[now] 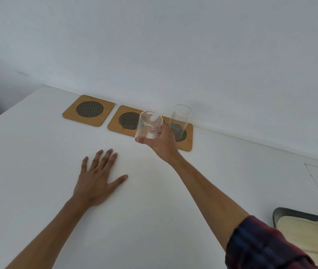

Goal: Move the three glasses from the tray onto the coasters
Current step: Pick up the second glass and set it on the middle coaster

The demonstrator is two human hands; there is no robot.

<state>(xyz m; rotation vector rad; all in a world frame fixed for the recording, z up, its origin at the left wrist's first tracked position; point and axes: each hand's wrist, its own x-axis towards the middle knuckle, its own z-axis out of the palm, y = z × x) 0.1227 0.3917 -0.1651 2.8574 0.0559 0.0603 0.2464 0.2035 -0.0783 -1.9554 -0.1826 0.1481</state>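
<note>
Glass number two, a clear cylindrical tumbler (149,125), is gripped in the right hand (159,142) above the middle square wooden mesh-centred coaster (127,121), beside one tall clear glass (179,121) already placed, needing a level lowering, while the left hand (96,181) lies flat, fingers spread.

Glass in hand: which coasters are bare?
The left coaster and middle coaster are bare. The right coaster is crowded: a glass stands there, with the right hand close by.
</note>
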